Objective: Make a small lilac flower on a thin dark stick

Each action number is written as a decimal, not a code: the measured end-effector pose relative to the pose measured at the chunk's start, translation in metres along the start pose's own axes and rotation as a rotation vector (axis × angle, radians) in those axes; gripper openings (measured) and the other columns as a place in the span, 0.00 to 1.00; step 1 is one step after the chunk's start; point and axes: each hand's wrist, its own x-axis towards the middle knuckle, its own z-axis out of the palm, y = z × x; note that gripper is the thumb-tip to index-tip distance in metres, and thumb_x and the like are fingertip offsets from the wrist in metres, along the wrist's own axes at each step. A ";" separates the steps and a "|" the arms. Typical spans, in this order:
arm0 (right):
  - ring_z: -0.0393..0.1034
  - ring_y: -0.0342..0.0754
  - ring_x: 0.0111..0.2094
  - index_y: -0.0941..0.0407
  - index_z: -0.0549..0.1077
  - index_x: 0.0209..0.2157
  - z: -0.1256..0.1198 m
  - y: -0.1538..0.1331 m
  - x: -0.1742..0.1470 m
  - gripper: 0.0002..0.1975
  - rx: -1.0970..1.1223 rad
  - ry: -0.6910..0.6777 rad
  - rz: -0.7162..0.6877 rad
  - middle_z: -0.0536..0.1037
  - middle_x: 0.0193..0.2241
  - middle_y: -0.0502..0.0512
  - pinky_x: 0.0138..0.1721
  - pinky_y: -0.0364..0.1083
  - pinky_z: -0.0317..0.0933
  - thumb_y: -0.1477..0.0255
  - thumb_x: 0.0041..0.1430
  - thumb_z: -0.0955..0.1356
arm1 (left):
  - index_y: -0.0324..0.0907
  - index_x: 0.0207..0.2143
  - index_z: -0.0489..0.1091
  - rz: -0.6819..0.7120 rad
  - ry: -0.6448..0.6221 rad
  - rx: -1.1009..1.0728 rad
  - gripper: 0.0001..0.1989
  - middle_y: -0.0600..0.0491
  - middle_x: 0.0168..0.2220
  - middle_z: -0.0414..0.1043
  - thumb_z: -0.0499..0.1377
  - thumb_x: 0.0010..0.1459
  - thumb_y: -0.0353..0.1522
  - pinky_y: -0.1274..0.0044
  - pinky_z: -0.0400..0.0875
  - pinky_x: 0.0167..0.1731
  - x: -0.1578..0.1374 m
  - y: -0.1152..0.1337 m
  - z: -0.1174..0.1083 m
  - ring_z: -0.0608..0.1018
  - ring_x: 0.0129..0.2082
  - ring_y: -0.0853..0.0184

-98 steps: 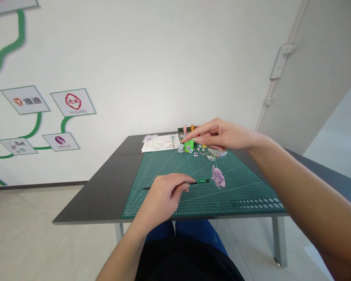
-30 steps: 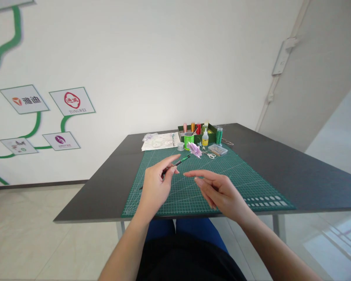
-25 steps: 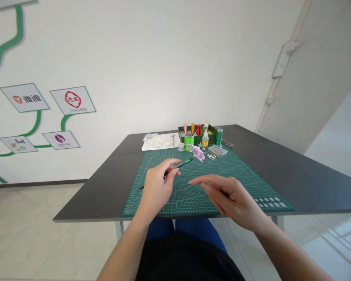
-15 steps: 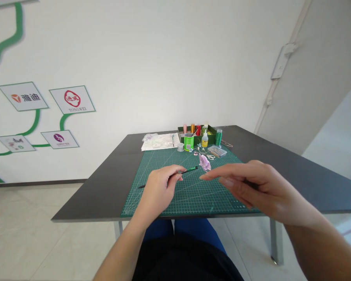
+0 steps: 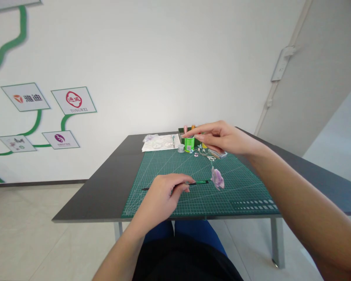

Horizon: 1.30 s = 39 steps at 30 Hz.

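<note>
My left hand is closed, with thumb and forefinger pinching a slim black and green stick. The stick lies nearly level over the green cutting mat. A pale purple flower sits at its right end. My right hand reaches forward over the bright green can, thumb and forefinger apart on either side of its mouth. Whether a fingertip touches the can or the dark stick in it, I cannot tell.
Behind the can stands a dark green box with thread spools, partly covered by my right hand. White scissors, a small white tub and a clear plastic case lie near. White sheets are at the back left.
My right hand has moved from beside the flower, forward and left to the can. The left hand, stick and flower have shifted slightly right and nearer to me.
</note>
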 end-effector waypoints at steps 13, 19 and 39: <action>0.53 0.39 0.13 0.62 0.76 0.55 0.057 0.108 -0.021 0.26 0.155 -0.224 0.307 0.62 0.12 0.42 0.15 0.39 0.45 0.57 0.66 0.67 | 0.44 0.43 0.79 -0.013 0.102 -0.028 0.09 0.55 0.33 0.83 0.57 0.67 0.28 0.80 0.72 0.37 0.000 -0.003 -0.010 0.83 0.34 0.68; 0.49 0.38 0.11 0.61 0.69 0.62 0.086 0.118 -0.057 0.27 0.326 -0.347 0.361 0.61 0.10 0.38 0.16 0.38 0.48 0.59 0.69 0.65 | 0.43 0.49 0.78 -0.029 0.199 -0.038 0.13 0.53 0.33 0.82 0.56 0.66 0.27 0.80 0.72 0.34 0.004 -0.013 -0.009 0.82 0.33 0.68; 0.65 0.47 0.19 0.66 0.75 0.53 -0.022 0.204 -0.116 0.22 -0.163 0.608 0.999 0.75 0.23 0.57 0.21 0.44 0.53 0.68 0.63 0.64 | 0.40 0.45 0.80 -0.133 0.287 -0.382 0.12 0.52 0.28 0.79 0.60 0.61 0.30 0.80 0.62 0.23 0.015 -0.026 -0.002 0.72 0.23 0.71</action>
